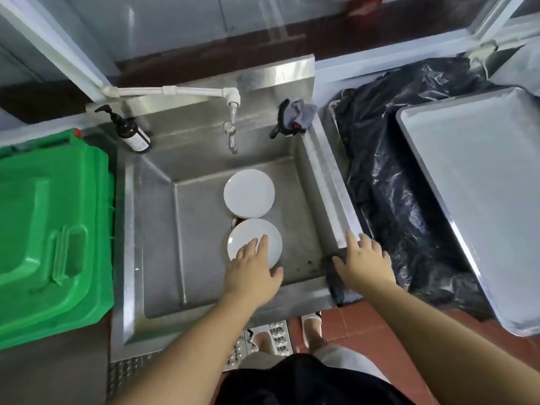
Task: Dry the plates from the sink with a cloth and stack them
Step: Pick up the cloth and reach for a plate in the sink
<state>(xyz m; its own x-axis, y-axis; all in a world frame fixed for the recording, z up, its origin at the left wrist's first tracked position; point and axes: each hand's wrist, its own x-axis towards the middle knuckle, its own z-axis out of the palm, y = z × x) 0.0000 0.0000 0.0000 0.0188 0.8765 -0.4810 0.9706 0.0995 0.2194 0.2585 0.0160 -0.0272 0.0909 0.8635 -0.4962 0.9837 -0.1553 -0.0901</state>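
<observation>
Two white plates lie in the steel sink (157,217). The far plate (249,193) sits near the middle of the basin, and the near plate (263,235) is just in front of it. My left hand (252,273) reaches into the basin, fingers straight and resting on the near plate, thumb at its front edge. My right hand (365,261) lies flat on a dark cloth (333,276) draped over the sink's front right corner. A grey cloth (301,114) hangs at the back right rim.
A tap (232,135) stands over the back of the basin, a dark pump bottle (131,133) left of it. A green bin lid (49,229) is at left. Right of the sink lie black plastic sheeting (394,185) and a large metal tray (479,200).
</observation>
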